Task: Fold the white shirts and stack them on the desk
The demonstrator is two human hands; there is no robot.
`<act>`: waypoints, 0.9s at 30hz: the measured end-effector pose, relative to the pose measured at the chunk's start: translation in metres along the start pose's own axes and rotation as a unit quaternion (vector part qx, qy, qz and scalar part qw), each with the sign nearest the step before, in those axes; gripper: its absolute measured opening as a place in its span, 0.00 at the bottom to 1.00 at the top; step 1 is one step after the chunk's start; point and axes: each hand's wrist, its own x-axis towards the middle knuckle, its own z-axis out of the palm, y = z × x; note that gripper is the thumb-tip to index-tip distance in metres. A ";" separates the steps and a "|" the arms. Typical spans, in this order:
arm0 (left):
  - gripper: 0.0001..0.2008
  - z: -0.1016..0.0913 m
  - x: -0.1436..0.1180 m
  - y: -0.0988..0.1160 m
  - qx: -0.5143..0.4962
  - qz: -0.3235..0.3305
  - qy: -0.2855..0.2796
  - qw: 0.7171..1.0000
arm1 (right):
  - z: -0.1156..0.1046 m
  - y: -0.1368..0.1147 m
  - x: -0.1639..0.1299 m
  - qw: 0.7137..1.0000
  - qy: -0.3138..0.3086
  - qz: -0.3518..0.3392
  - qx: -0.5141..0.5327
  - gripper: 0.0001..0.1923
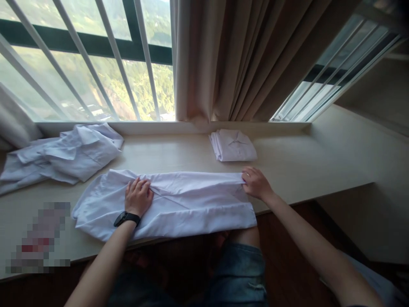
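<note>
A white shirt lies lengthwise along the front of the wooden ledge, partly folded, with its near edge at the ledge's front. My left hand, a black watch on its wrist, presses on the cloth towards the left end, its fingers lying on the fabric. At the far right corner, my right hand has its fingers closed on the edge of the shirt. Creases run between the two hands. Which part of the shirt lies underneath is hidden.
Behind stands a neatly folded white shirt. A crumpled white garment lies at the back left. On the left is a pixelated item. Barred windows and a brown curtain rise behind the ledge.
</note>
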 end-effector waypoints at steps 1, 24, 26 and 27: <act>0.17 0.001 0.000 0.000 -0.001 -0.006 -0.002 1.000 | 0.004 -0.001 -0.021 1.000 -0.005 0.016 0.001 0.10; 0.20 -0.086 -0.051 0.061 -0.156 -0.039 -0.288 0.944 | 0.035 -0.052 -0.118 0.900 -0.051 0.291 0.321 0.16; 0.18 -0.089 -0.058 0.054 -0.217 -0.019 -0.310 0.925 | 0.029 -0.047 -0.125 0.888 -0.043 0.264 0.375 0.17; 0.18 -0.091 -0.059 0.052 -0.248 -0.016 -0.311 0.917 | 0.025 -0.043 -0.129 0.873 -0.044 0.260 0.411 0.18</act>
